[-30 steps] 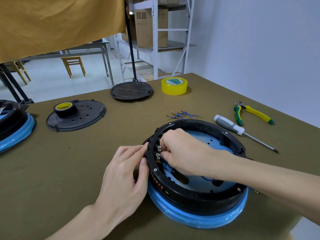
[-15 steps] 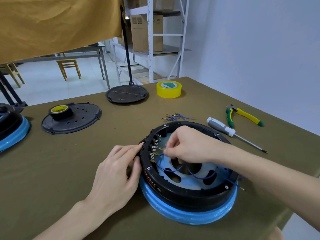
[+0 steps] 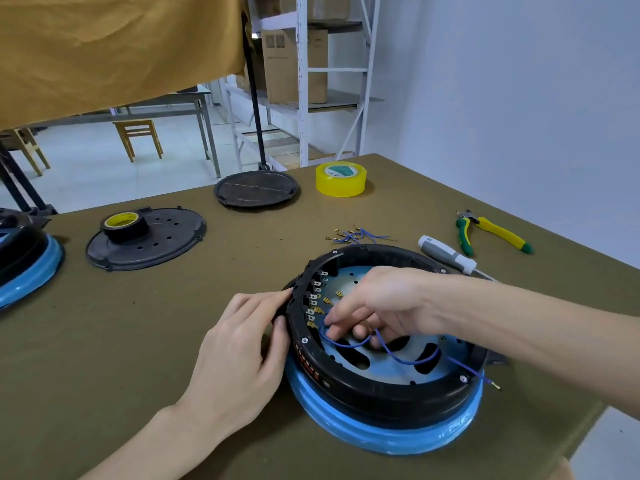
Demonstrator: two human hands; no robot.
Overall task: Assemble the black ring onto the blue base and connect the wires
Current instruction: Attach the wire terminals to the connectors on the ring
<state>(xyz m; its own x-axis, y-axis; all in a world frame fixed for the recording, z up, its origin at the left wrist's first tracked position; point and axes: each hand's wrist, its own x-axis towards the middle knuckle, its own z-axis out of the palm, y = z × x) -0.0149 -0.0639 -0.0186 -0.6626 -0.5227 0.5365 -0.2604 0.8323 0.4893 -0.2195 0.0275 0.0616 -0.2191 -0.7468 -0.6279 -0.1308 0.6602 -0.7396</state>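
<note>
Far to the left of the left hand, at the frame's edge, a second blue-and-black unit (image 3: 24,268) sits partly out of view. Beyond the left hand and to its left lies a black perforated cover plate (image 3: 147,239) with a roll of black tape (image 3: 123,225) resting on it. A second black disc (image 3: 256,188) lies further back, well apart from both hands.

The left hand (image 3: 242,355) rests on the olive table (image 3: 138,341) against the outer left side of the black ring (image 3: 381,386). Its fingers are curled, with the fingertips touching the ring's rim; whether they grip or merely brace it cannot be determined.

The black ring is seated on the blue base (image 3: 374,431), which stands on the table directly between the two hands. A row of metal terminals (image 3: 313,299) runs along the ring's inner left wall, just right of the left fingertips.

The right hand (image 3: 374,306) reaches inside the ring from the right, fingers bent downward and pinching a blue wire (image 3: 398,355). The wire loops across the blue floor plate below the right hand, and its free end passes over the ring's near right rim.

Beyond the right hand lies a bundle of loose blue wires (image 3: 353,235). A yellow tape roll (image 3: 341,178) stands further back. To the right, past the right forearm, lie a grey-handled screwdriver (image 3: 446,254) and green-and-yellow pliers (image 3: 491,232).
</note>
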